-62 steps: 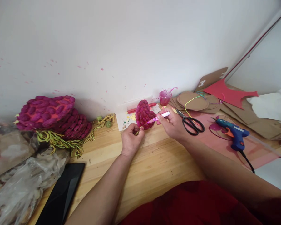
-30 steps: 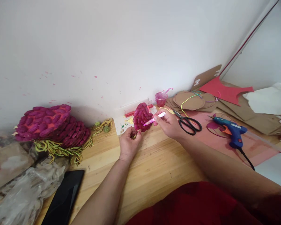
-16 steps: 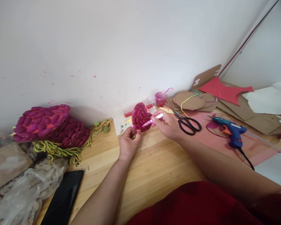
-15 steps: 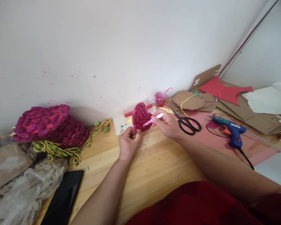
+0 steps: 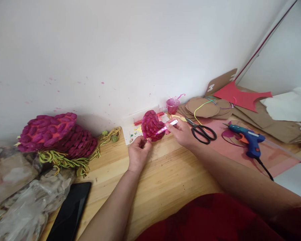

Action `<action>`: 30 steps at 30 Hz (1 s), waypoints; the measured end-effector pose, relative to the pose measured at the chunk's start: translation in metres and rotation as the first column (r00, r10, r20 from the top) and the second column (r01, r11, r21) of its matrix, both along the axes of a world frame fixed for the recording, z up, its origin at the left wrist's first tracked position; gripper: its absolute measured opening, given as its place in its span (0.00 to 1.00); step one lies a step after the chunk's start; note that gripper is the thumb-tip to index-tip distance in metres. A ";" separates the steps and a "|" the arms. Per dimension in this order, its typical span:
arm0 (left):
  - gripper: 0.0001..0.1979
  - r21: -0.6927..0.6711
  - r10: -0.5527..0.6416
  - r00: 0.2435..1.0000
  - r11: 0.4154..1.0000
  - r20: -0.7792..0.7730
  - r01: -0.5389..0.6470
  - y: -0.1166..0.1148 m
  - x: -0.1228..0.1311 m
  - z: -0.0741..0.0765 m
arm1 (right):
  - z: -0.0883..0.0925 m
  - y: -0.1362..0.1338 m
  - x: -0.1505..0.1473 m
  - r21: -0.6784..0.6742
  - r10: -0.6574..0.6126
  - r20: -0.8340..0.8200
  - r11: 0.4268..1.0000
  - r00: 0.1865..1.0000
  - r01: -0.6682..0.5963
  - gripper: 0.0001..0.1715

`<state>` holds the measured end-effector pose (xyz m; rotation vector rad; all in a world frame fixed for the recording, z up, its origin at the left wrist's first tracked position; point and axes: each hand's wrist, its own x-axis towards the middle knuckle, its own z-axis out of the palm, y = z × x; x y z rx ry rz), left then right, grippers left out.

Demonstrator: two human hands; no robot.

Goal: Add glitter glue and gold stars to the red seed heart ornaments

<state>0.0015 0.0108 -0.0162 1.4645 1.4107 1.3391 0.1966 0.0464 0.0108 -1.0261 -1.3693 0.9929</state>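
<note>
A magenta heart-shaped piece (image 5: 152, 125) covered in oval bumps stands upright near the wall. My left hand (image 5: 138, 154) pinches its lower edge, fingers closed. My right hand (image 5: 182, 132) is closed on a thin pink-and-white brush (image 5: 167, 126), whose tip touches the right side of the heart. Both forearms reach over the wooden table (image 5: 160, 180).
Stacked magenta hearts (image 5: 55, 134) with yellow-green cords lie at left, above plastic bags (image 5: 20, 197) and a black phone (image 5: 69, 212). A pink paint cup (image 5: 172, 105), black scissors (image 5: 201, 131), blue glue gun (image 5: 246, 140), cardboard circles (image 5: 203, 107) and red sheet (image 5: 240, 97) lie at right.
The brush tip has shifted slightly along the heart's right side. My left hand keeps its pinch; the view has drifted a little.
</note>
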 end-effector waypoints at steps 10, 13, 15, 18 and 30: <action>0.15 -0.103 0.010 0.987 0.995 0.163 0.006 0.001 0.001 0.006 | -0.002 0.001 0.001 -0.015 -0.001 0.036 1.000 0.999 0.002 0.17; 0.16 -0.123 0.024 0.980 0.992 0.197 0.000 0.001 0.001 0.007 | 0.000 -0.002 -0.001 -0.007 -0.022 0.066 1.000 0.998 0.023 0.16; 0.16 -0.127 0.032 0.977 0.992 0.210 -0.005 0.001 0.001 0.007 | 0.001 -0.004 -0.001 0.020 -0.035 0.061 0.999 0.998 0.034 0.16; 0.15 -0.118 0.046 0.973 0.993 0.228 -0.019 0.002 0.001 0.007 | 0.001 -0.005 -0.002 0.030 -0.034 0.080 0.999 0.996 0.032 0.16; 0.14 -0.108 0.029 0.964 0.994 0.265 0.000 0.001 0.002 0.006 | 0.000 -0.002 -0.002 0.012 0.002 0.043 1.000 0.999 -0.002 0.18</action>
